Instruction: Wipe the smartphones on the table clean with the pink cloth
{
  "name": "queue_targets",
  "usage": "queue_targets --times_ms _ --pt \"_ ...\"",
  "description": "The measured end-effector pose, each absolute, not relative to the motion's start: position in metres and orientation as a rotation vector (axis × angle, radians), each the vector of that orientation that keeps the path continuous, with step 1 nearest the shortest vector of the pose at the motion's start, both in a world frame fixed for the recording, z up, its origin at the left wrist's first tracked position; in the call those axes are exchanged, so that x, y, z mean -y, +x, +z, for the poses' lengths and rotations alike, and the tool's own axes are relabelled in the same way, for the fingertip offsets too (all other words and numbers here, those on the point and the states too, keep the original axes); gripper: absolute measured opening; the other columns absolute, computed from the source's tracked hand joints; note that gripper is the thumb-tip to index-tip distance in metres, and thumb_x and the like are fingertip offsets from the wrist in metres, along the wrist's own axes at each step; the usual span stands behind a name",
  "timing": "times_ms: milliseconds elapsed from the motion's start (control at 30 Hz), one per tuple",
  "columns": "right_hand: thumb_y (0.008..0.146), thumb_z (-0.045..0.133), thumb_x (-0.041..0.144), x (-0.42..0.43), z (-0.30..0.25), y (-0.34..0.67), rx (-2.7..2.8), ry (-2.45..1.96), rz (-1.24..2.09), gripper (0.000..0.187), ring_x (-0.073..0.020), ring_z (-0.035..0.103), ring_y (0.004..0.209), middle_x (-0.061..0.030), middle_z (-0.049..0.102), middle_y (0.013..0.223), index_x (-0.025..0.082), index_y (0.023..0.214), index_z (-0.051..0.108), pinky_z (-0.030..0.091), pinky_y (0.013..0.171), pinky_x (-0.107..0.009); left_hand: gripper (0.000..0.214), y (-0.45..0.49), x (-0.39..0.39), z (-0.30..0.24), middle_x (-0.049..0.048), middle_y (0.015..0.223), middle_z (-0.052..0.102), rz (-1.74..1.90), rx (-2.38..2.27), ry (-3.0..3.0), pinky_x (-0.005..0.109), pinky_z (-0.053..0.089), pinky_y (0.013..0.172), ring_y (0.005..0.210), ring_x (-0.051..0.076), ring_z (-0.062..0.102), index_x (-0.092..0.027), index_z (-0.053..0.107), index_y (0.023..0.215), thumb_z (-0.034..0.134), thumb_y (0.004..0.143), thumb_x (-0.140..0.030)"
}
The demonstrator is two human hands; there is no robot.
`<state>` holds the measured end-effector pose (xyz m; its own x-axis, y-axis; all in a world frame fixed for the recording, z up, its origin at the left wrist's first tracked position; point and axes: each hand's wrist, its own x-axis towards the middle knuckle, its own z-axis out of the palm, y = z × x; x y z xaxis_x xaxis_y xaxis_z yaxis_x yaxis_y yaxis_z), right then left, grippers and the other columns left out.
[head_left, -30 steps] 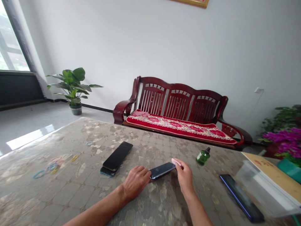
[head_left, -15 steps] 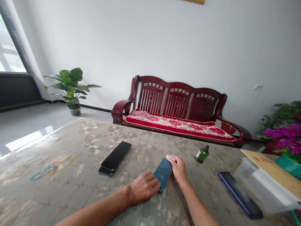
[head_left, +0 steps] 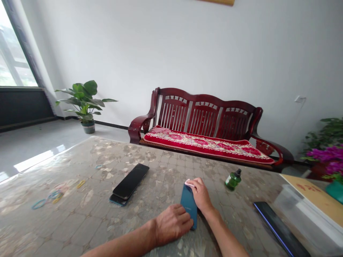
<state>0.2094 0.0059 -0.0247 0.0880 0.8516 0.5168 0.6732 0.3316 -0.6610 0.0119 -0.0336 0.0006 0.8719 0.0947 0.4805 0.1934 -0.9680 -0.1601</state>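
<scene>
A blue smartphone (head_left: 189, 206) lies on the patterned tablecloth, its back-like glossy blue face up, with faint lettering on it. My left hand (head_left: 174, 223) has its fingers curled over the phone's near end and grips that edge. At the far end, my right hand (head_left: 200, 194) pinches a small whitish cloth (head_left: 189, 183) against the phone's top edge. To the left, a black phone (head_left: 131, 181) rests on top of another phone (head_left: 118, 200), of which only a bluish edge shows. Part of the blue phone is hidden under my fingers.
A green bottle (head_left: 233, 179) with a black cap stands right of my right hand. Farther right are a dark phone (head_left: 280, 228) and a clear plastic box (head_left: 302, 210). Coloured bands (head_left: 49, 198) lie at left. A wooden bench (head_left: 203, 117) stands beyond the table.
The blue phone has turned to lie straighter away from me. Both hands moved with it, the left one shifting right and nearer. The view has shifted slightly.
</scene>
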Motion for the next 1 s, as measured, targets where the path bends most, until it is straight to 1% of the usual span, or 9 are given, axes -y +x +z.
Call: queue_targets --times_ms 133,267,533,667,767,867,933,1000 --pt "0.089 0.05 0.019 -0.004 -0.022 0.209 1.702 -1.368 0.212 0.026 -0.0159 0.064 0.079 -0.0018 0.062 0.085 0.027 0.092 0.075 0.053 0.075 -0.026 0.014 0.015 0.033 -0.003 0.0001 0.074 0.057 -0.743 0.244 -2.892 0.032 0.039 0.062 0.067 0.016 0.053 -0.019 0.053 0.086 0.051 0.099 -0.025" --pt "0.089 0.048 0.018 -0.003 -0.021 0.209 1.736 -1.373 0.202 0.028 -0.0158 0.064 0.078 -0.0022 0.062 0.086 0.026 0.093 0.074 0.053 0.074 -0.026 0.018 0.015 0.032 -0.008 0.0002 0.077 0.059 -0.704 0.265 -2.946 0.033 0.039 0.062 0.072 0.017 0.055 -0.02 0.053 0.088 0.053 0.098 -0.034" --pt "0.09 0.048 0.019 -0.002 -0.024 0.209 1.728 -1.367 0.192 0.027 -0.0152 0.064 0.079 -0.0015 0.062 0.086 0.027 0.094 0.074 0.053 0.074 -0.025 0.02 0.017 0.032 -0.01 -0.001 0.083 0.061 -0.704 0.317 -2.997 0.032 0.039 0.065 0.076 0.017 0.055 -0.021 0.054 0.09 0.056 0.096 -0.04" --pt "0.091 0.049 0.022 -0.003 -0.025 0.207 1.694 -1.375 0.248 0.026 -0.016 0.065 0.081 -0.0023 0.063 0.088 0.027 0.093 0.074 0.053 0.076 -0.026 0.02 0.018 0.032 -0.011 -0.0015 0.084 0.063 -0.693 0.33 -3.023 0.031 0.039 0.066 0.077 0.017 0.056 -0.022 0.055 0.09 0.059 0.095 -0.04" --pt "0.091 0.052 0.032 -0.006 -0.022 0.208 1.618 -1.385 0.305 0.024 -0.0179 0.065 0.084 -0.0038 0.066 0.089 0.025 0.092 0.075 0.053 0.079 -0.028 0.021 0.02 0.032 -0.01 -0.0017 0.085 0.065 -0.64 0.341 -3.026 0.03 0.04 0.067 0.078 0.017 0.057 -0.022 0.055 0.087 0.064 0.091 -0.04" --pt "0.091 0.052 0.042 -0.002 -0.017 0.213 1.512 -1.426 0.266 0.031 -0.0201 0.065 0.086 -0.0059 0.068 0.09 0.022 0.092 0.074 0.053 0.079 -0.031 0.022 0.021 0.033 -0.007 -0.0014 0.088 0.066 -0.598 0.36 -3.05 0.03 0.042 0.07 0.082 0.017 0.059 -0.021 0.056 0.088 0.066 0.09 -0.041" --pt "0.094 0.048 0.043 0.008 -0.012 0.215 1.556 -1.467 0.229 0.033 -0.0196 0.065 0.086 -0.0057 0.067 0.091 0.022 0.094 0.074 0.052 0.079 -0.03 0.019 0.021 0.034 -0.005 -0.0014 0.091 0.066 -0.585 0.383 -3.087 0.029 0.043 0.073 0.083 0.017 0.059 -0.021 0.057 0.087 0.065 0.091 -0.038" --pt "0.097 0.045 0.037 0.023 -0.008 0.213 1.697 -1.507 0.181 0.03 -0.0177 0.063 0.088 -0.0042 0.066 0.093 0.025 0.099 0.072 0.05 0.08 -0.028 0.016 0.02 0.037 -0.006 -0.0017 0.091 0.066 -0.591 0.484 -3.116 0.029 0.044 0.076 0.084 0.017 0.059 -0.021 0.057 0.085 0.064 0.092 -0.033"
